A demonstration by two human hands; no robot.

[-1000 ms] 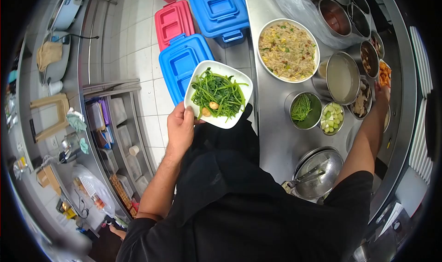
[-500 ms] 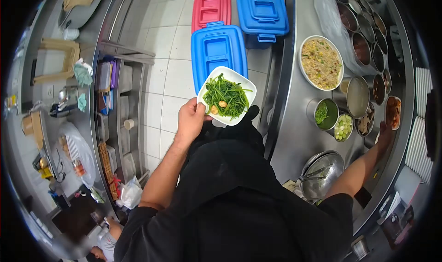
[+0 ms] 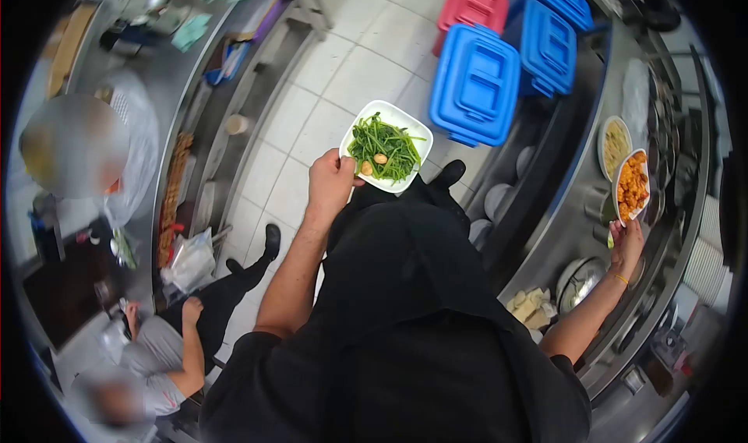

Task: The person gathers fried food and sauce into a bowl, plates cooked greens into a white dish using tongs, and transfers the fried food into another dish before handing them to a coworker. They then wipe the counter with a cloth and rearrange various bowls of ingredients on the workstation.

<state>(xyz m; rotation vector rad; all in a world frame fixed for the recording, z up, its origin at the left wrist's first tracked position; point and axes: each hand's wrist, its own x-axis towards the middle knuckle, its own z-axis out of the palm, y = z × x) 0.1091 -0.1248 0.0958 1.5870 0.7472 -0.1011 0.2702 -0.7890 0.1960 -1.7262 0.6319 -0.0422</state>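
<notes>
My left hand [image 3: 332,181] is closed on the near left edge of a square white plate [image 3: 423,130] in front of my body. On it lies a heap of stir-fried greens [image 3: 383,148] with a couple of brown garlic cloves. Out to the right, my right hand [image 3: 626,245] grips the lower end of an oval white dish [image 3: 619,197] filled with glossy orange-red pieces of food [image 3: 633,184]. This dish hangs above the steel counter [image 3: 573,190] and partly covers a bowl of fried rice [image 3: 615,148].
Lidded blue bins [image 3: 477,84] and a red bin [image 3: 473,5] stand on the tiled floor ahead. A metal bowl [image 3: 580,282] sits on the right counter. At lower left a person in a grey shirt [image 3: 148,365] is near the left counter, one leg stretched into the aisle.
My right hand has lifted the dish of orange-red food off the far side of the counter. My view has turned left, bringing the other person into sight. The greens plate stays in my left hand.
</notes>
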